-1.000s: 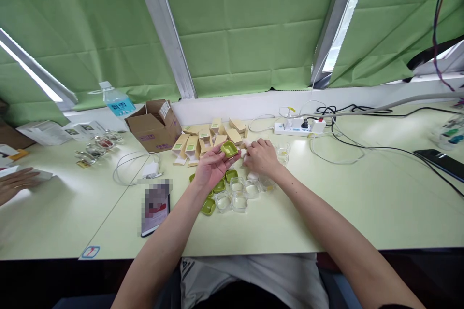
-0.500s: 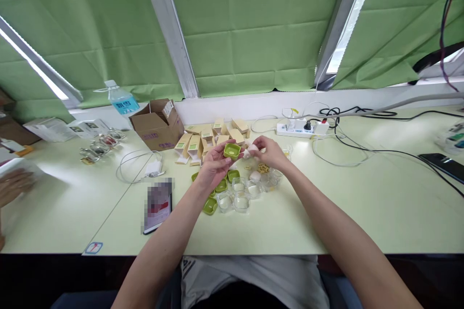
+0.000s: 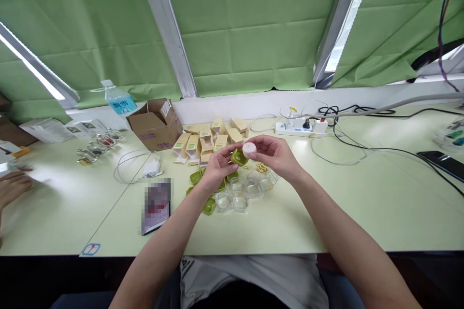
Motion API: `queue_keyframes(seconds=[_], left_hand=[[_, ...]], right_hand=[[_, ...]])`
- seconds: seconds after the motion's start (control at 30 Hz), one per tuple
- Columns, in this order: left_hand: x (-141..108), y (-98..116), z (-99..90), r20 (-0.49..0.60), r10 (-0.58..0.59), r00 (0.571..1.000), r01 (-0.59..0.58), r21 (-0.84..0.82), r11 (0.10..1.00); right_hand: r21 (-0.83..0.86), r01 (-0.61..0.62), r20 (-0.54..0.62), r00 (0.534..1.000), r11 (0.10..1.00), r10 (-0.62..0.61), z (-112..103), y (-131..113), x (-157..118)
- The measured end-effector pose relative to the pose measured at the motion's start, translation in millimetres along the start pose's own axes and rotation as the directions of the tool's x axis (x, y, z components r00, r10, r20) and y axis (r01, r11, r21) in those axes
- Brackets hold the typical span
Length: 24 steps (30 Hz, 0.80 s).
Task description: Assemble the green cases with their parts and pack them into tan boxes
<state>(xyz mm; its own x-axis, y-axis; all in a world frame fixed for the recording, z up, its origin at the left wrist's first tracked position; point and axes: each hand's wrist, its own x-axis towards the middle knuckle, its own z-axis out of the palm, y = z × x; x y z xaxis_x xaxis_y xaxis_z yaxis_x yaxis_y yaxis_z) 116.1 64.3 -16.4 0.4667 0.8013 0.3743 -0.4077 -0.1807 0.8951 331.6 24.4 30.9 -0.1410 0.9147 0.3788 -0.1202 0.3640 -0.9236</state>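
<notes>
My left hand grips a small green square tray, raised over the table and tilted. Close against its right side, my right hand pinches a small round white piece with a flat face. Below the hands lie more green trays, partly covered by my left forearm. Several clear plastic cups stand beside them. Behind the cups, a little heap of yellow rings shows under my right wrist.
Folded cardboard pieces and an open carton stand behind. A tablet and a white charger lie left. A power strip with cables is at the back right, a phone far right. Another person's hand is at far left.
The green tray has tipped and come lower in my left hand. My right hand has turned the white piece so its round face shows, bringing it up against the tray.
</notes>
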Motion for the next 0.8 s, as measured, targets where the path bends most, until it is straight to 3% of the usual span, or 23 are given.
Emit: queue_keyframes(seconds=[0.17,0.5,0.8], left_hand=[[-1,0,4.0,0.011,0.030,0.999,-0.031,0.075,0.997],[-2,8,10.5,-0.054,0.013,0.998,-0.007,0.105,0.994],[-3,9,12.5,-0.047,0.019,0.999,-0.011,0.173,0.985]], right_hand=[[-0.145,0.000,-0.102,0.995,0.990,-0.015,3,5,1],[-0.139,-0.059,-0.102,0.994,0.989,0.044,5,6,0],[-0.123,-0.142,-0.119,0.985,0.982,0.128,4,6,1]])
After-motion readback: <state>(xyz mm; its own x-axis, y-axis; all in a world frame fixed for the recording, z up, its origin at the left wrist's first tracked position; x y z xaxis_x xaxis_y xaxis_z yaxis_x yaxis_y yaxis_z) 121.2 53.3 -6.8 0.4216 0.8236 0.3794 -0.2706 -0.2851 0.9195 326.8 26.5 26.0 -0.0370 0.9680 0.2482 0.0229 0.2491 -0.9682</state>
